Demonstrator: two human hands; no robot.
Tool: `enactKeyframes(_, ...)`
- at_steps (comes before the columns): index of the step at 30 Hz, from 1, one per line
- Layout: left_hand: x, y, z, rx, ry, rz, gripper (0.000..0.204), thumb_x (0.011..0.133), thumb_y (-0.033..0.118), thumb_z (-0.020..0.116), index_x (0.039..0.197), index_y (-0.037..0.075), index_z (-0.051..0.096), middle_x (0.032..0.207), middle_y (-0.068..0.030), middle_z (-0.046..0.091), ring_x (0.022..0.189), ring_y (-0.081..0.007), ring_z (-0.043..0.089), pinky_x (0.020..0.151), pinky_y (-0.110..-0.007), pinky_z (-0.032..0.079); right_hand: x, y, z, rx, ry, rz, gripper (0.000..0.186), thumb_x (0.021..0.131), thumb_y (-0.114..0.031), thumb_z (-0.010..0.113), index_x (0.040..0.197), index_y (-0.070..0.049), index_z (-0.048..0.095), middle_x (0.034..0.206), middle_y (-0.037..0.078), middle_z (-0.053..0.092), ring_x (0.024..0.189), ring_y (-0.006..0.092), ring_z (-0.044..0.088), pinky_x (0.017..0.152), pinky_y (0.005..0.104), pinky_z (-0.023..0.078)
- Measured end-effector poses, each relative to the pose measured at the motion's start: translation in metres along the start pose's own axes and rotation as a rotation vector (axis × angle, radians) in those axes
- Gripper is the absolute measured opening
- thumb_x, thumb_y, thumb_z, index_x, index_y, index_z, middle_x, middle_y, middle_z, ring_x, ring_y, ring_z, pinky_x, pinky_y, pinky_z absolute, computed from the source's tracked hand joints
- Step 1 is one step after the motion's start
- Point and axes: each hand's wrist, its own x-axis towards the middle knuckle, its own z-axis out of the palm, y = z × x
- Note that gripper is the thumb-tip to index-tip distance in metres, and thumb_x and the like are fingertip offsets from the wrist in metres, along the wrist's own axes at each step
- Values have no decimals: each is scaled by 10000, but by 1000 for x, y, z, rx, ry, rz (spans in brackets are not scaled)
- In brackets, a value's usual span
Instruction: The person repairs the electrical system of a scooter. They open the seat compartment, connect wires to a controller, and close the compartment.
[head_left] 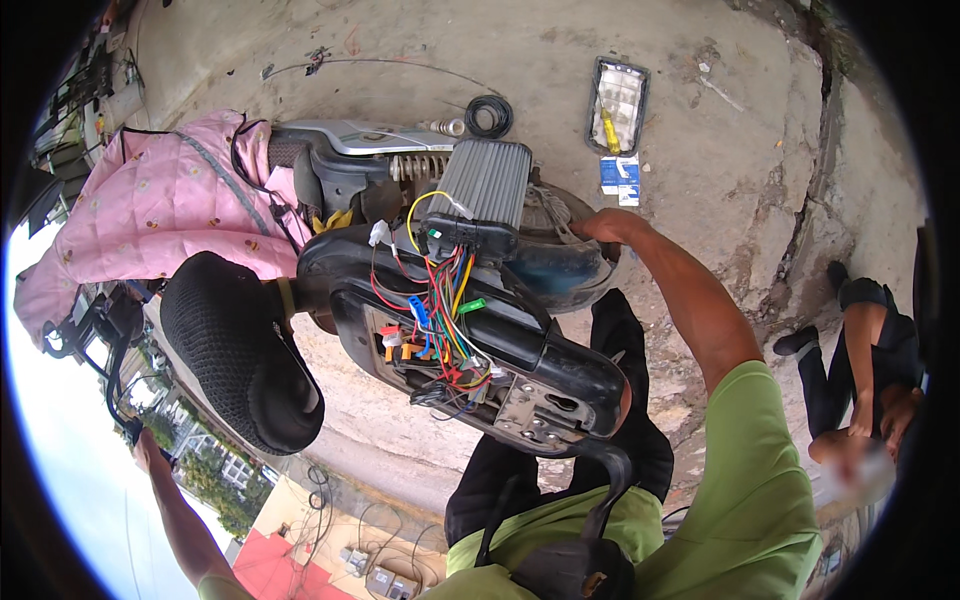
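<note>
Left hand (149,452) meets the handlebar (131,430), right hand (607,226) the rear wheel (557,211); finger closure can't be told. Between them, the scooter (575,372) seems heavy, stiff, best held there, off its delicate wires (455,300).

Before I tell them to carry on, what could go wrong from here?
The grey finned box sits at the rear of the scooter with coloured wires running to it; if it slipped, it might tug them. The blue connector among those wires appears loose and could snag. The right hand is beside the rear wheel, so it might get pinched if the wheel turned.
</note>
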Motion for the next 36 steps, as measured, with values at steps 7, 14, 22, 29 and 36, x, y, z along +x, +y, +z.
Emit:
enactKeyframes(7,26,-25,-7,-61,-33,-37,316,783,350,698,828,40,657,725,-44,515,641,-192,498,583,-401,400,41,24,6,96,-102,86,746,926,-680,563,1300,-52,713,1181,199,746,936,296,755,923,417,527)
enactKeyframes(14,38,-27,-3,160,-8,-40,378,809,357,654,925,1,707,800,-104,616,685,-241,559,622,-441,438,43,24,15,231,-77,17,758,939,-629,547,1278,35,684,1146,268,726,697,332,743,617,421,601)
enactKeyframes(22,21,-16,-9,161,28,-17,454,807,369,656,961,-51,739,883,-168,705,769,-292,641,676,-474,474,53,25,19,208,-111,19,783,932,-631,541,1344,26,646,1199,302,702,715,364,748,633,439,614)
enactKeyframes(29,18,-15,-20,188,23,-22,445,796,364,665,950,-47,737,879,-169,705,761,-297,639,672,-473,475,51,22,23,206,-89,20,785,950,-655,527,1369,-3,649,1173,303,714,729,372,754,638,464,613)
enactKeyframes(36,-3,1,-2,131,30,-5,484,782,392,669,963,-53,731,871,-170,695,757,-298,635,673,-453,485,47,29,23,259,2,67,817,925,-668,585,1300,52,676,1194,293,714,780,374,768,663,462,619)
